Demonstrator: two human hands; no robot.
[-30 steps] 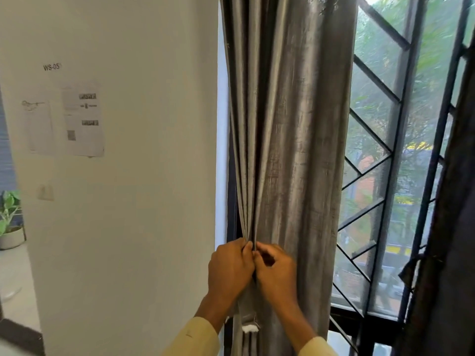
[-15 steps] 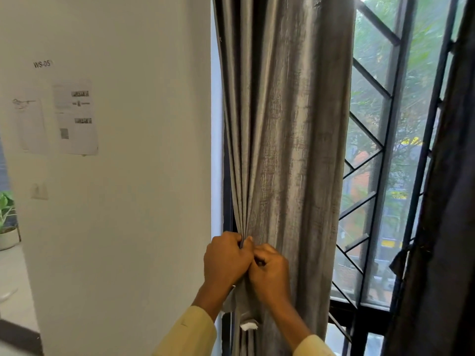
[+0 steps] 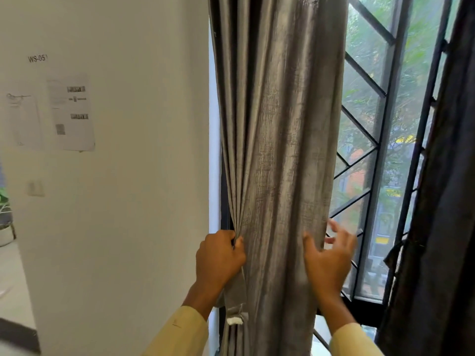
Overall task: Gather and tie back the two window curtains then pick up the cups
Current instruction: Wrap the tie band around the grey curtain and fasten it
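Gathering the grey curtain (image 3: 280,150): the left hand (image 3: 218,255) has a tight grip on its pleats, the right hand (image 3: 327,258) has its grip wide at the far edge. Next, I'd say, sweep that edge inward.

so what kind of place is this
Probably an office or workroom: a white wall with printed paper notices and a black WS-05 label, beside a black-barred window with a grey fabric curtain.

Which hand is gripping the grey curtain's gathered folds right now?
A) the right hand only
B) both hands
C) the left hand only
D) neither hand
C: the left hand has its fingers curled round the pleats at the left edge of the grey curtain. The right hand is spread open at the right edge, with its fingers not closed on the fabric.
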